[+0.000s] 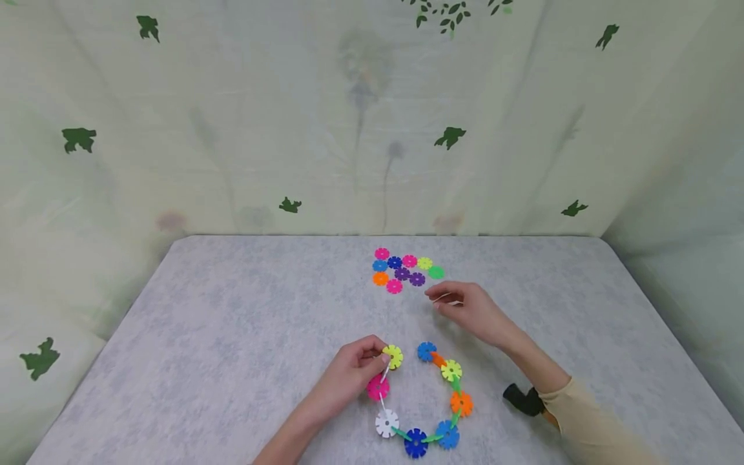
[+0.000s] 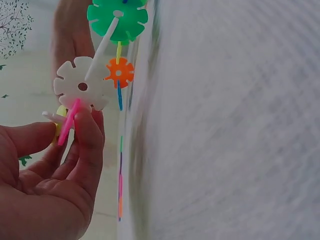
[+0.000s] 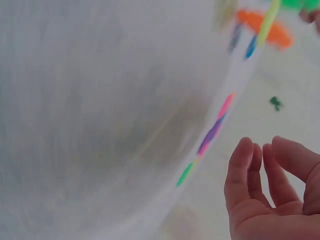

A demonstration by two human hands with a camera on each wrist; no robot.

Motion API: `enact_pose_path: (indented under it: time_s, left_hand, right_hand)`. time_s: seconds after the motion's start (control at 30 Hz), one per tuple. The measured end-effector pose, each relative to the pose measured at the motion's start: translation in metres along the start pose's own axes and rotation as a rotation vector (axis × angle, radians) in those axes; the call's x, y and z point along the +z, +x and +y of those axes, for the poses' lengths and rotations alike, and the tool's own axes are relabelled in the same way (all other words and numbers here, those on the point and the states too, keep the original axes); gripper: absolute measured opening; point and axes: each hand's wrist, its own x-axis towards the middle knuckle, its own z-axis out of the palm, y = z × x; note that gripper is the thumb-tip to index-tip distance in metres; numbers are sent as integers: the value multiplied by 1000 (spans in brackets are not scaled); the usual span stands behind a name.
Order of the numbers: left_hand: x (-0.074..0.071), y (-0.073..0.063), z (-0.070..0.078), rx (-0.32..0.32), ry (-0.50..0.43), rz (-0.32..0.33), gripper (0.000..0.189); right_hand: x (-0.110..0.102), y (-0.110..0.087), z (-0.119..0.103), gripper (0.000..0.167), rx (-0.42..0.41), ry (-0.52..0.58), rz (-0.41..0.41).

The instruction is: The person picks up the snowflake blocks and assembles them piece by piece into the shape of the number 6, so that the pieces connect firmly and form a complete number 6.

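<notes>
My left hand (image 1: pixel 351 371) pinches a yellow notched plastic disc (image 1: pixel 394 356) at one end of a curved chain of snowflake discs. Below it hang a pink disc (image 1: pixel 378 388) and a white disc (image 1: pixel 387 423), joined by discs set edge-on. Around the curve come a dark blue disc (image 1: pixel 416 444) and an orange disc (image 1: pixel 462 404), up to a blue disc (image 1: pixel 427 351) at the other end. In the left wrist view the thumb and fingers close around the white and pink (image 2: pixel 68 122) pieces. My right hand (image 1: pixel 473 313), fingers loosely bent and holding nothing, hovers near the loose discs.
Several loose discs lie flat at the table's back, among them a green disc (image 1: pixel 436 272) and an orange disc (image 1: pixel 380 279). A black strap-like object (image 1: pixel 523 400) sits by the right sleeve (image 1: pixel 587 420). A patterned curtain (image 1: pixel 244 129) borders the grey table (image 1: pixel 203 336).
</notes>
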Motion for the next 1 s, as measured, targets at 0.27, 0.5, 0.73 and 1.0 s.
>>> enact_pose_path:
  time_s: [0.27,0.5,0.73,1.0]
  left_hand:
    - [-2,1,0,-18,-12,-25,16]
    - [-3,0,2,-39,7,-38,15]
    - [-3,0,3,-68,15,-42,13]
    - [-3,-2,4,-64,14,-35,12]
  right_hand:
    - [-25,41,24,27,31,-121,24]
    - [-30,67,37,35,106,-247,27]
    - [-27,79,40,34,138,-343,41]
    - [-26,77,35,25,192,-328,83]
